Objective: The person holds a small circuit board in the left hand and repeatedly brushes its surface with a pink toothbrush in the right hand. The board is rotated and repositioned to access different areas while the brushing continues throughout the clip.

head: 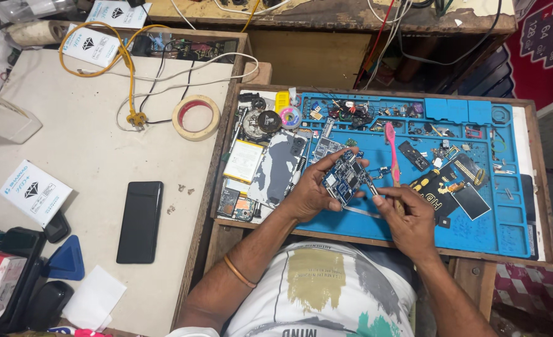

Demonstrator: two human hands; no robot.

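1. My left hand (310, 196) cradles the small blue phone circuit board (345, 178) from below, fingers curled tight around its edges, holding it tilted above the blue silicone repair mat (476, 231).
2. My right hand (407, 218) sits just beside the board's right edge, thumb and forefinger pinched narrow on something thin and metallic, likely a fine tool tip; I cannot tell exactly what it is.
3. A pink toothbrush (392, 153) stands up behind my right hand, near it; whether the hand also grips its handle I cannot tell.
4. To do this well, I judge the left hand should keep the board steady by its edges only, clear of the components, while the right works with light, short movements at the one corner.
5. Keeping both wrists low over the mat's wooden tray (223, 156) seems wise, since loose screws and small parts lie scattered along the mat's top compartments.
6. The grey phone back shell (276, 168) and white battery pack (244, 161) lie to the left on the mat, apart from my hands.
7. A black smartphone (140, 221) and a roll of tape (196, 117) rest on the white table, well apart.
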